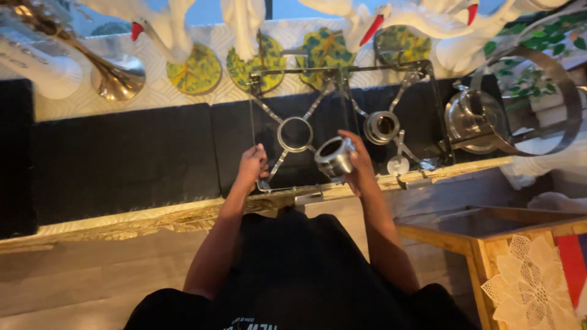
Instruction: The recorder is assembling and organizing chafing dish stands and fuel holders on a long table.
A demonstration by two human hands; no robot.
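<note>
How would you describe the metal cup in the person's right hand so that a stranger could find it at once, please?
Start at the black counter below the row of white swan figures, where a thin metal frame lies. At the frame's near edge, the right hand holds the metal cup, tilted, above the empty ring. Unlike the second cup, seated in its ring, this one is lifted clear.
</note>
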